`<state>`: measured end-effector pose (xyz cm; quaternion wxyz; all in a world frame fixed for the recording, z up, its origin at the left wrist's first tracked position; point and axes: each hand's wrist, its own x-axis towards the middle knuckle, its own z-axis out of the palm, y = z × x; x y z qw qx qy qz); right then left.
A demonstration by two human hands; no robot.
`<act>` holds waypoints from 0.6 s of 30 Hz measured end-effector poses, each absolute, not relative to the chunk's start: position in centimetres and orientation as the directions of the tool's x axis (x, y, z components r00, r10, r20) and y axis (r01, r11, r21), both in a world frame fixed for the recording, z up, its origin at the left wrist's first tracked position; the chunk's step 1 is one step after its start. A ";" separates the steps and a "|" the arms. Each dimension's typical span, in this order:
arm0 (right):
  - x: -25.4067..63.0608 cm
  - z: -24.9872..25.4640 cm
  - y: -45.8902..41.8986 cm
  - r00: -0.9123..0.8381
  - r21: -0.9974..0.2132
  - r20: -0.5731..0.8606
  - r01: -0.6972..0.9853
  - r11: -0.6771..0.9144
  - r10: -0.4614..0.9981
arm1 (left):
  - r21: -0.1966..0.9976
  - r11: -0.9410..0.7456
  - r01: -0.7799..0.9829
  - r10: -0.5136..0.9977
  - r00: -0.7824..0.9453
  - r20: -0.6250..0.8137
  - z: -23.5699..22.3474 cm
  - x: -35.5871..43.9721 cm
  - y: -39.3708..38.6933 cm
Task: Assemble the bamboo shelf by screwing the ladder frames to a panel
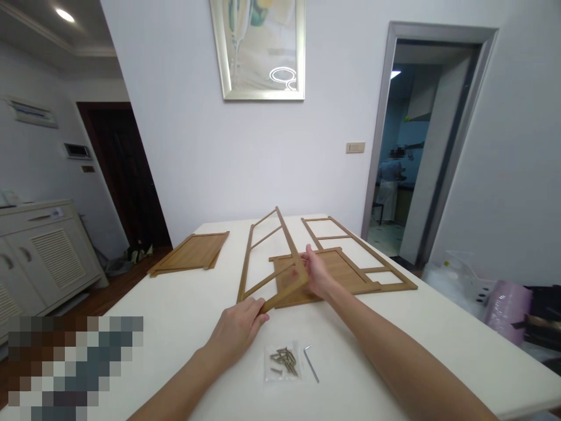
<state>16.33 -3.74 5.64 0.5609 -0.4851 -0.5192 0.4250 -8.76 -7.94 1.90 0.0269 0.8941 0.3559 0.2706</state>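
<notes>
One left hand [240,323], one right hand [317,275], both grips holding one tilted frame [287,237], one screw bag [283,362]

Brown wooden frame [287,235], rectangular, crossbarred, held tilted over white table [184,318]

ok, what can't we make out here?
All in the head view:
Right hand: some fingers, hidden behind the held frame.
Left hand: its palm, hidden by its own back.
Screws: exact count; small and overlapping.
Central wooden panel: partly covered by held frame and right hand.
Table: near edge, cut off by picture bottom.
</notes>
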 end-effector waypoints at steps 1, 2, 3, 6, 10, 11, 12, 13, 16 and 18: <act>17.1 6.0 -3.9 0.047 -0.996 0.085 -0.035 0.087 0.995 | 0.220 -0.745 0.630 0.651 0.612 0.449 1.9 -8.6 -8.0; 17.7 6.3 -4.1 0.017 -0.998 0.025 -0.051 0.026 1.000 | 0.207 -0.744 0.635 0.652 0.622 0.433 1.9 -8.4 -8.1; 18.1 6.4 -4.2 0.000 -0.999 -0.025 -0.048 -0.025 1.000 | 0.203 -0.743 0.638 0.655 0.629 0.419 1.9 -8.3 -8.2; 18.8 5.8 -4.1 0.040 -0.996 -0.075 0.036 -0.077 0.996 | 0.230 -0.739 0.633 0.666 0.636 0.390 1.7 -8.2 -8.0; 19.4 4.4 -3.5 0.110 -0.981 -0.084 0.165 -0.101 0.990 | 0.311 -0.736 0.602 0.676 0.627 0.387 1.2 -8.3 -7.6; 19.6 4.1 -3.4 0.123 -0.972 -0.082 0.208 -0.107 0.989 | 0.332 -0.737 0.589 0.675 0.624 0.394 1.1 -8.3 -7.5; 19.7 3.9 -3.4 0.136 -0.961 -0.077 0.254 -0.110 0.988 | 0.352 -0.740 0.573 0.672 0.622 0.402 1.1 -8.4 -7.5; 19.8 3.7 -3.3 0.149 -0.947 -0.068 0.303 -0.111 0.986 | 0.370 -0.745 0.555 0.667 0.620 0.413 1.1 -8.4 -7.7; 19.7 3.4 -3.3 0.185 -0.883 -0.031 0.455 -0.113 0.982 | 0.416 -0.762 0.496 0.646 0.622 0.441 1.9 -8.5 -8.5; 19.4 3.4 -3.2 0.202 -0.827 0.001 0.551 -0.113 0.979 | 0.435 -0.780 0.449 0.619 0.657 0.431 2.6 -8.5 -9.3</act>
